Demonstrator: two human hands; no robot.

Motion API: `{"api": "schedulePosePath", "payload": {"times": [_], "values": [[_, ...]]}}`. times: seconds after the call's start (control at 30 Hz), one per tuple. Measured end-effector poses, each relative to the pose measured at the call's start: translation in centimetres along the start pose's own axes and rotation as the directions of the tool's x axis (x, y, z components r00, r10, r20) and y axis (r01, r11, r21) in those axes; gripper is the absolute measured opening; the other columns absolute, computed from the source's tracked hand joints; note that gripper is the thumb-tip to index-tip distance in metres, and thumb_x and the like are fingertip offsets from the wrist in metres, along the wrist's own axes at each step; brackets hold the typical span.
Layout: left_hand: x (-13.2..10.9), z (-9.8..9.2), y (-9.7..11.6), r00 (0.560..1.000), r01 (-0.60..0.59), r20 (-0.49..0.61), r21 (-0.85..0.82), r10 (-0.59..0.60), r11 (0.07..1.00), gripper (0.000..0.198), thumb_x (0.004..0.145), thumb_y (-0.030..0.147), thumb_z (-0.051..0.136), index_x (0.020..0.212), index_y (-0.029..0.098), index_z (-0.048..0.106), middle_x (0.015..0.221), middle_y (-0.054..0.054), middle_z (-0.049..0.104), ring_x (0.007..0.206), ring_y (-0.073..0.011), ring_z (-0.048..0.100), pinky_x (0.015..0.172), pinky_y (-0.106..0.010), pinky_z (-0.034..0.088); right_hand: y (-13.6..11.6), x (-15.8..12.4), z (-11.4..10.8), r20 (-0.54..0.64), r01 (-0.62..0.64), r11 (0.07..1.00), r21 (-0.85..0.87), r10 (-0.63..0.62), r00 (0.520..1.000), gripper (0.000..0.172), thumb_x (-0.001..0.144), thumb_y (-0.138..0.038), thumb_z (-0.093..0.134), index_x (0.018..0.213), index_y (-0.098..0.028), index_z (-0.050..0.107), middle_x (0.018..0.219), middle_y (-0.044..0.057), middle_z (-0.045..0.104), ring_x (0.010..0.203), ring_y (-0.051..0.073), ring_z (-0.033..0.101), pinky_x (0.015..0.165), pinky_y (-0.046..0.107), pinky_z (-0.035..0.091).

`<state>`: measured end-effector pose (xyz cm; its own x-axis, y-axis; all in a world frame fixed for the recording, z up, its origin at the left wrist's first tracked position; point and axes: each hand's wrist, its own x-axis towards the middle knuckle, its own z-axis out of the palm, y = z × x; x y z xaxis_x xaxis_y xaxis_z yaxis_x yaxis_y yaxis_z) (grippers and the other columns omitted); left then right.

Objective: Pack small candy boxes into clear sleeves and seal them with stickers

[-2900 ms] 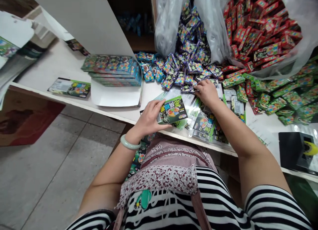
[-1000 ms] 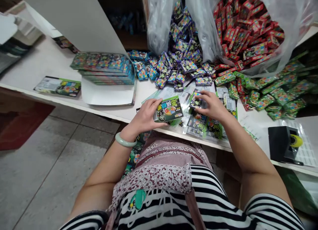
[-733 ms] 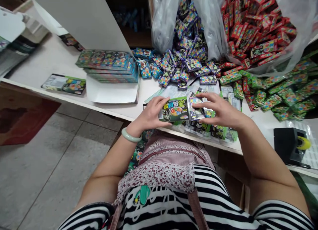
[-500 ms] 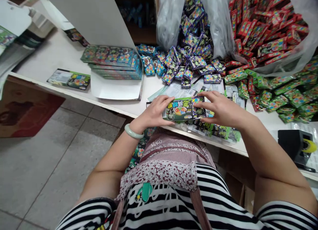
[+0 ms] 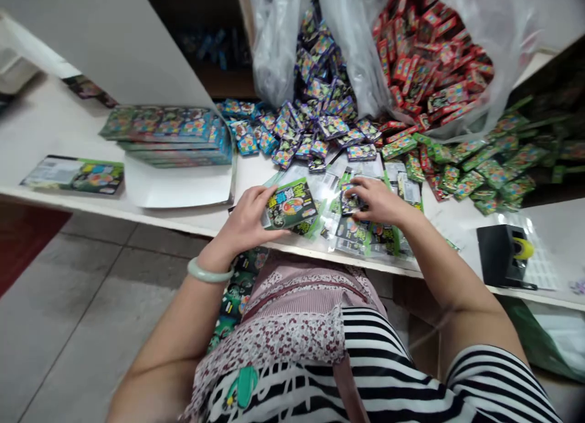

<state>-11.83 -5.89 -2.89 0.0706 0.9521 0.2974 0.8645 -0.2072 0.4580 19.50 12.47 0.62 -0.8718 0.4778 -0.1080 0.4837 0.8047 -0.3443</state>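
Note:
My left hand (image 5: 249, 223), with a pale bangle at its wrist, grips a black-and-green printed candy box (image 5: 292, 206) by its left end, tilted above the table's front edge. To the right, my right hand (image 5: 379, 201) has its fingers curled over a small purple candy box (image 5: 350, 202), partly hidden by them. Beneath both hands lie flat black-and-green plastic packets (image 5: 351, 234), overlapping on the white table.
Loose purple boxes (image 5: 329, 127) spill from a clear bag behind the hands. Red boxes (image 5: 439, 75) fill another bag, with green boxes (image 5: 503, 161) at the right. An open carton (image 5: 178, 188) holds stacked boxes on the left. A black tape dispenser (image 5: 498, 255) stands at right.
My hands have moved apart. The small purple box has come away from the black-and-green box with my right hand, while my left hand keeps the larger box, now tilted. The view has shifted right.

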Motion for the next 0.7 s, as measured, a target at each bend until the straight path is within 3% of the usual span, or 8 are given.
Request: {"api": "schedulePosePath", "payload": {"times": [0.1,0.2,0.23,0.33,0.37,0.43,0.57,0.7], "values": [[0.3,0.2,0.1,1.0,-0.022,-0.002,0.007,0.022,1.0,0.1,0.074,0.067,0.076,0.155,0.026,0.036,0.131,-0.014,0.053,0.121,-0.0352,0.055,0.108,-0.054,0.05,1.6,0.5,-0.1,-0.005,-0.004,0.999,0.041,0.004,1.0,0.054,0.075,-0.036,0.083,0.126,-0.025,0.066,0.154,0.012,0.05,0.143,0.033,0.045,0.116,0.055,0.038],[0.5,0.5,0.3,1.0,-0.027,-0.003,0.014,0.027,1.0,0.098,0.075,0.067,0.075,0.156,0.029,0.034,0.13,-0.013,0.054,0.121,-0.0363,0.056,0.107,-0.056,0.051,5.5,0.5,-2.2,-0.225,-0.184,0.979,0.091,0.2,0.954,0.038,0.085,-0.035,0.073,0.12,-0.022,0.07,0.141,0.013,0.062,0.132,0.029,0.056,0.111,0.049,0.044],[0.4,0.6,0.4,0.999,-0.031,-0.01,0.016,0.031,0.999,0.098,0.076,0.067,0.074,0.156,0.03,0.033,0.13,-0.013,0.054,0.121,-0.0367,0.056,0.107,-0.057,0.051,7.2,0.2,-3.1,-0.311,-0.322,0.943,0.087,0.333,0.89,0.03,0.088,-0.032,0.067,0.115,-0.019,0.072,0.131,0.015,0.067,0.125,0.03,0.06,0.108,0.048,0.045],[0.3,0.7,0.4,0.999,-0.043,-0.028,0.02,0.043,0.999,0.094,0.078,0.067,0.072,0.156,0.032,0.033,0.128,-0.014,0.055,0.119,-0.0381,0.059,0.103,-0.058,0.054,11.8,-1.2,-5.0,-0.403,-0.739,0.669,0.083,0.701,0.588,0.022,0.091,-0.029,0.06,0.103,-0.016,0.073,0.112,0.02,0.073,0.113,0.035,0.065,0.099,0.05,0.048],[0.3,0.8,0.3,0.999,-0.045,-0.028,0.022,0.045,0.999,0.093,0.079,0.067,0.071,0.156,0.032,0.032,0.127,-0.015,0.055,0.118,-0.0386,0.06,0.102,-0.059,0.055,13.0,-1.6,-5.2,-0.387,-0.813,0.575,0.094,0.774,0.502,0.025,0.09,-0.032,0.061,0.104,-0.015,0.072,0.111,0.021,0.073,0.111,0.036,0.066,0.096,0.05,0.049],[0.4,0.9,0.3,0.999,-0.045,-0.025,0.025,0.045,0.999,0.091,0.08,0.066,0.069,0.156,0.032,0.032,0.126,-0.016,0.056,0.116,-0.0396,0.061,0.1,-0.061,0.055,14.3,-2.0,-4.9,-0.356,-0.872,0.473,0.128,0.842,0.405,0.037,0.088,-0.044,0.064,0.112,-0.015,0.068,0.112,0.022,0.073,0.108,0.037,0.067,0.092,0.05,0.051],[1.1,1.2,0.7,0.999,-0.051,-0.013,0.033,0.052,0.998,0.093,0.079,0.067,0.07,0.156,0.031,0.032,0.125,-0.017,0.056,0.114,-0.0406,0.062,0.097,-0.063,0.056,14.6,-1.2,-3.7,-0.391,-0.862,0.476,0.177,0.837,0.382,0.057,0.084,-0.044,0.07,0.13,-0.014,0.054,0.114,0.021,0.073,0.104,0.036,0.069,0.089,0.049,0.052],[1.2,1.0,1.0,0.998,-0.053,-0.017,0.035,0.053,0.998,0.092,0.081,0.067,0.069,0.157,0.032,0.03,0.127,-0.016,0.055,0.117,-0.0402,0.06,0.1,-0.063,0.055,14.3,-1.5,-3.6,-0.431,-0.845,0.492,0.21,0.822,0.372,0.042,0.089,-0.031,0.057,0.128,-0.014,0.055,0.108,0.02,0.073,0.1,0.035,0.069,0.088,0.048,0.051]]}}
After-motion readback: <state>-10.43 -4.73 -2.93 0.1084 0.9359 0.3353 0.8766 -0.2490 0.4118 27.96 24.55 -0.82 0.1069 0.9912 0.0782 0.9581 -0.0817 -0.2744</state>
